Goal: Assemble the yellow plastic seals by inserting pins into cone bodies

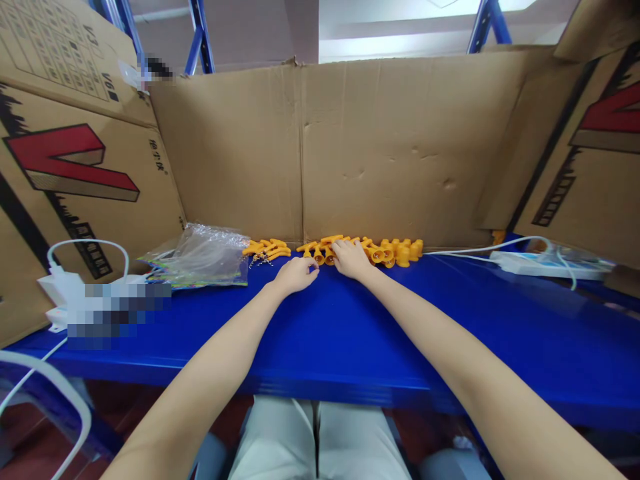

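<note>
My left hand [299,275] rests low over the blue tabletop, loosely curled, with a small gap between thumb and forefinger and nothing visible in it. Just beyond it stand small orange bell-shaped plastic pieces [318,255]. My right hand [353,260] reaches in among these pieces with its fingers bent down; what they grip, if anything, is hidden. Orange handle-like pieces [331,239] lie behind its fingertips. More orange cups [403,253] are lined up to its right. Left of my hands is a pile of curved orange pieces [273,248] with small metal chains [261,259].
Clear plastic bags [200,257] lie left on the blue table [330,333]. White power strips with cables sit at the left [75,293] and right [540,263]. A cardboard wall [390,147] closes off the back, with printed boxes [85,167] on either side.
</note>
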The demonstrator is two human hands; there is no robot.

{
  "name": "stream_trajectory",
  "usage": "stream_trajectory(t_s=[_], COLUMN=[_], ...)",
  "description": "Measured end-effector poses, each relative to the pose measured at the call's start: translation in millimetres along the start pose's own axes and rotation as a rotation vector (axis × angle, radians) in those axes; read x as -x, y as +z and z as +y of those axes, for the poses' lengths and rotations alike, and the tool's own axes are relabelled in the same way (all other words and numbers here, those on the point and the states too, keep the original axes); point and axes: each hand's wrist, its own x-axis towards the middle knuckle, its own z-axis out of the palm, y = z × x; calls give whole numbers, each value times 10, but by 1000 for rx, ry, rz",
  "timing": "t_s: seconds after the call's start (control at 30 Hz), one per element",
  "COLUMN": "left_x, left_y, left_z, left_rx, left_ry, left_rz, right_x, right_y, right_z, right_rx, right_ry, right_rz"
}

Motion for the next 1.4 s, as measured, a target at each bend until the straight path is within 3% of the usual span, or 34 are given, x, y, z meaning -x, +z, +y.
stream_trajectory(t_s=[0.23,0.43,0.6,0.73,0.9,1.1,1.2,1.4], left_x=[-8,-6,0,-5,-6,2,4,-7], left_y=[8,19,15,27,39,20,17,34], left_z=[-13,-12,9,8,5,29,37,4], left_rx=[-2,19,23,24,14,25,33,18], left_ry=[30,58,83,96,109,105,105,88], left_rz=[-18,-22,-40,-49,-56,-65,-65,-32], right_x=[-148,-103,165,397,540,605,635,661], right_y=[-151,-300,-170,33,167,135,144,219], right_z=[94,595,1147,1406,1423,1349,1359,1438], right_rx=[-188,-306,-272,-271,-179,-97,-96,-235], right_ry=[168,382,615,639,630,523,561,633], right_rz=[-85,-10,44,14,2,12,77,47])
